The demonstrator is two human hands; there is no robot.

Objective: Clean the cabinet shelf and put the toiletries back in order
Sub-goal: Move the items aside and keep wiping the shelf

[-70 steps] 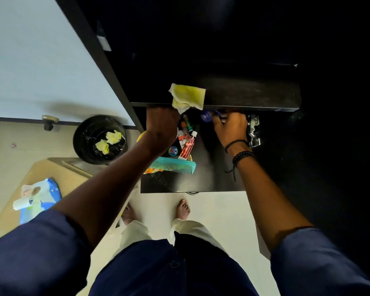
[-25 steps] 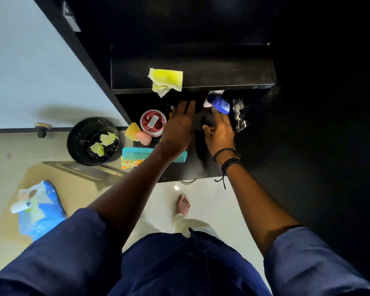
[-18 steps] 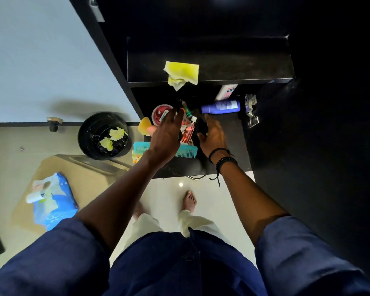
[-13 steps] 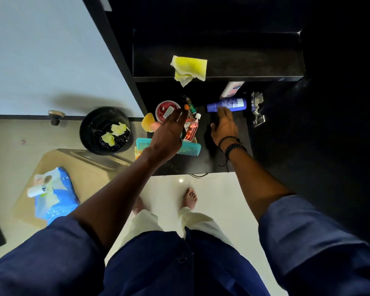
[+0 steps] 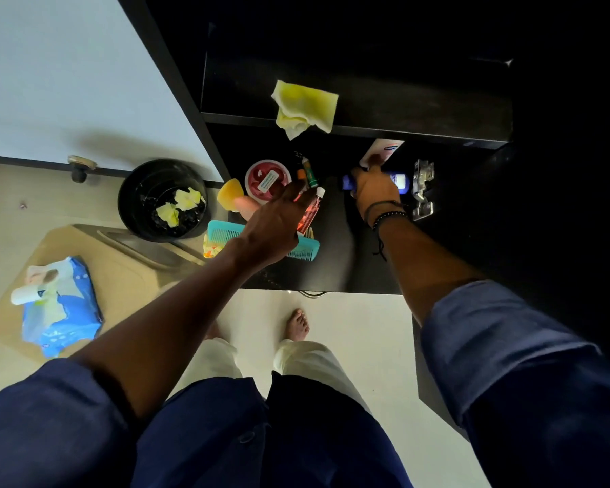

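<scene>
Sorting toiletries inside a dark cabinet [image 5: 543,135], on its lower shelf [image 5: 335,262], seen from above by the person standing before it. The right hand [image 5: 375,191] wraps its fingers round a blue bottle [image 5: 400,179] that lies on its side at the back right of the shelf, just beside a metal hinge [image 5: 422,188]. The left hand [image 5: 275,220] hovers with fingers loosely extended, holding nothing, above a teal comb [image 5: 222,234] and a small red bottle [image 5: 314,206]. The step in hand appears to be setting the blue bottle in its place. To do it well, the bottle is best stood upright at the back, next to the white box [image 5: 384,151], with tall things behind and low ones in front. The free hand can steady the red bottle and the green tube [image 5: 310,172] so that nothing rolls towards the front edge. A yellow cloth [image 5: 305,105] draped over the edge of the upper shelf [image 5: 419,110] is yet to be cleared, probably into the black bin [image 5: 124,206] on the floor, which holds used wipes [image 5: 169,213]. Writing: the blue wipes packet [image 5: 67,311] at the left shows no legible print. The round red tub [image 5: 267,177] carries a white label too small to read. The white box bears a red-and-blue mark and the blue bottle a white printed panel, neither legible.
</scene>
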